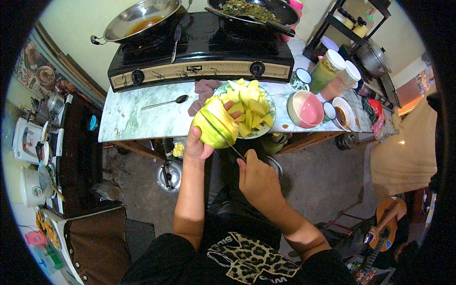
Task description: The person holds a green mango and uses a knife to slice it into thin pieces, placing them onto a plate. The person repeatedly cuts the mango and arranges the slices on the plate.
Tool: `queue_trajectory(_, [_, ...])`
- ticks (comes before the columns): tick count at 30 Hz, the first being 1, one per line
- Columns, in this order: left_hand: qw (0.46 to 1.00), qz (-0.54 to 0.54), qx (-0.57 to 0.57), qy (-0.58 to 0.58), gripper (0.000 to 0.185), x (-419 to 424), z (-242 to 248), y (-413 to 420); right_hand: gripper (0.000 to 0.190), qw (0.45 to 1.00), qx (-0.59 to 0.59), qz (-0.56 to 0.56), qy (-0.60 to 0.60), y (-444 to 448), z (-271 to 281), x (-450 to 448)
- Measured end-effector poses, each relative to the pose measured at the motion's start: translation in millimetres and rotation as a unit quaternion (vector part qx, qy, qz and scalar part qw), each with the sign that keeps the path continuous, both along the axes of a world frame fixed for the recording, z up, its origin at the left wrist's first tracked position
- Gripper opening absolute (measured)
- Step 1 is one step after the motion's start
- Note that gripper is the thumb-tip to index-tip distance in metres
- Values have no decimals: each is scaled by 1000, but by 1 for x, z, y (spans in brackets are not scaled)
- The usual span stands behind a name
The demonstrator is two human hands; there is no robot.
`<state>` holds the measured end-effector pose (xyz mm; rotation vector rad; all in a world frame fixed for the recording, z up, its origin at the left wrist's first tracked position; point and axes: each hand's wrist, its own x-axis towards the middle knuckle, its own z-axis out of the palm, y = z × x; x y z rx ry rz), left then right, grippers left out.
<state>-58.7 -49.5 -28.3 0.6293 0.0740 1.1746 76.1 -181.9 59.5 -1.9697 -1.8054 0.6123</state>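
Note:
My left hand [200, 146] holds up a large peeled yellow-green fruit [215, 124], perhaps a mango, with its fingers wrapped behind it. In my right hand [259, 178] is a knife [222, 135]; I cannot see its handle inside the fist. The blade lies slantwise across the fruit's near face, where several cut lines show. Just behind the fruit, a green-patterned plate [271, 119] on the counter carries a heap of cut yellow fruit pieces [249, 103]. A crumpled brown cloth [205, 91] lies beside the plate, partly hidden by the fruit.
A black two-burner gas stove [199, 42] bears a steel wok [142, 21] and a dark pan of chopped vegetables [249, 10]. A spoon [165, 102] lies left; a pink-and-cream bowl [305, 109] and lidded jars [327, 71] stand right. A kettle [169, 177] sits below. A person holds a guitar [386, 228].

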Motion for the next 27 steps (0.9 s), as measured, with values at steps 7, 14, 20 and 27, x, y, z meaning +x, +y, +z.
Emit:
queue_trajectory(7, [998,49,0,40,95,-3,5,0,48,939,-43,162,300,15,-25,46])
queue_trajectory(14, [980,127,41,150,98,6,21,-6,47,963,-50,84,253,11,-46,47])
queue_trajectory(20, [957,173,90,216,99,2,24,-2,44,990,22,10,136,0,-34,34])
queue_trajectory(27, [965,147,101,190,89,-8,29,-4,45,981,-9,27,193,-4,-16,38])
